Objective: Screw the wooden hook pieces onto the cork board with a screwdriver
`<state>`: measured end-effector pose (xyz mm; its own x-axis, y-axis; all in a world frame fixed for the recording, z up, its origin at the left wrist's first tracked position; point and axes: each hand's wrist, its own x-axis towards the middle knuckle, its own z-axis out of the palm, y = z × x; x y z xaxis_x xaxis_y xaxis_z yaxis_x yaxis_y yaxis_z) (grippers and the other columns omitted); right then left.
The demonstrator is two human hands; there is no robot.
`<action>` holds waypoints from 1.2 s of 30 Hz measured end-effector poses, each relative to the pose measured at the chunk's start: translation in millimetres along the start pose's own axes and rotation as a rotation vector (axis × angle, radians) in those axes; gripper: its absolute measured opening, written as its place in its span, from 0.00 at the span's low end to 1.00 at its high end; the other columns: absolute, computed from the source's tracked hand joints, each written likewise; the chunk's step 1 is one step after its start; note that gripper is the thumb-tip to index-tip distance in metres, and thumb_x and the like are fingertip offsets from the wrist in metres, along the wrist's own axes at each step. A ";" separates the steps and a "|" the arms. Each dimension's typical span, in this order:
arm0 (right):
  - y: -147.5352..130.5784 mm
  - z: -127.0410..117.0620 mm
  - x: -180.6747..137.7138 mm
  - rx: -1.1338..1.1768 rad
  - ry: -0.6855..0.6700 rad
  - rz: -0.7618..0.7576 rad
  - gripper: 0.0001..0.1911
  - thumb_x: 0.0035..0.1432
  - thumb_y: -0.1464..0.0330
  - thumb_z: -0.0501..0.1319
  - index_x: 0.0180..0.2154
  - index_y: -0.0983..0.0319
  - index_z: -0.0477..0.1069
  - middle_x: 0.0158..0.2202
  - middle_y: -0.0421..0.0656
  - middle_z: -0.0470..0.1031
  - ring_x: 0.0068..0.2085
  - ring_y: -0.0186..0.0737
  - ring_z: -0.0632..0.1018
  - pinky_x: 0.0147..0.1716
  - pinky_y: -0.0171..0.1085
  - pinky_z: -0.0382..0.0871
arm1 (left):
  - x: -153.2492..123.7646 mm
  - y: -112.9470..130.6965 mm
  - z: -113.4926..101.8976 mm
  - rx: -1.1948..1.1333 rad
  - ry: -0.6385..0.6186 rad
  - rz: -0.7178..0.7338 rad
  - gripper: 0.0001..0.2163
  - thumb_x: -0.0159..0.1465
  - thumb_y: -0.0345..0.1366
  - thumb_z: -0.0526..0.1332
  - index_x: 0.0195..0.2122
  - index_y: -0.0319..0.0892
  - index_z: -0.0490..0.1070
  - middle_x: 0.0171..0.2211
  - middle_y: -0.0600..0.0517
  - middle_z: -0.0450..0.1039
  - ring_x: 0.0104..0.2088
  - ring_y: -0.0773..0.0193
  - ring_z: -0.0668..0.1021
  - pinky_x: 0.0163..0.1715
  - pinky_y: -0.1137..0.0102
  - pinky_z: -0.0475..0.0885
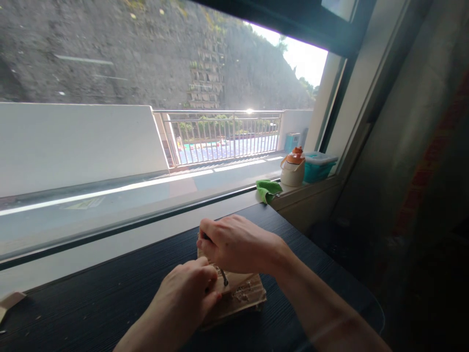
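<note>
On the black wood-grained counter point(91, 293), the left hand point(188, 288) grips a pale flat piece point(238, 280) over scuffed brown cardboard point(251, 295); the right hand point(234, 244) clutches a slim dark-metal tool point(224, 278); work seems midway, the remainder unclear.

You can read no words, numbers or brands anywhere in this view. At your three o'clock, the long red vertical strip point(425, 166) on the dim grey hanging fabric point(406, 102) bears paler marks, too dark and blurred for you to make out. Toward nine o'clock, the faint yellow-green triangular patch point(85, 203) beyond the glass is likewise illegible.
</note>
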<state>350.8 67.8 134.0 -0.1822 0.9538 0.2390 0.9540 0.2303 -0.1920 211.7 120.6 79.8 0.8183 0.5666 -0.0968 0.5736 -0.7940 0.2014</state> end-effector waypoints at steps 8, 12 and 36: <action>-16.6 -9.1 -9.5 -0.036 -0.022 -0.016 0.12 0.62 0.66 0.46 0.35 0.65 0.65 0.25 0.44 0.73 0.26 0.39 0.74 0.26 0.36 0.55 | 0.8 -3.5 5.5 -0.116 0.011 0.041 0.07 0.54 0.36 0.58 0.26 0.43 0.74 0.28 0.52 0.77 0.29 0.64 0.76 0.29 0.73 0.63; -16.2 -8.0 -15.1 -0.013 -0.027 -0.005 0.11 0.62 0.67 0.46 0.36 0.65 0.64 0.26 0.44 0.73 0.28 0.39 0.75 0.27 0.36 0.56 | -0.6 -0.1 2.1 -0.139 0.013 0.049 0.07 0.54 0.35 0.57 0.27 0.44 0.75 0.29 0.52 0.78 0.30 0.64 0.77 0.30 0.74 0.64; -10.7 -38.6 23.5 -0.106 -0.595 -0.158 0.08 0.47 0.71 0.58 0.32 0.63 0.74 0.28 0.39 0.74 0.28 0.30 0.68 0.26 0.31 0.57 | -8.4 5.1 2.6 -0.033 0.056 0.000 0.08 0.55 0.38 0.55 0.27 0.42 0.71 0.34 0.50 0.74 0.33 0.61 0.76 0.30 0.71 0.64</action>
<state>345.5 80.3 178.5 -0.3953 0.8609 -0.3204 0.9176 0.3862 -0.0945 207.8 111.3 79.1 0.8145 0.5786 -0.0426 0.5712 -0.7869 0.2333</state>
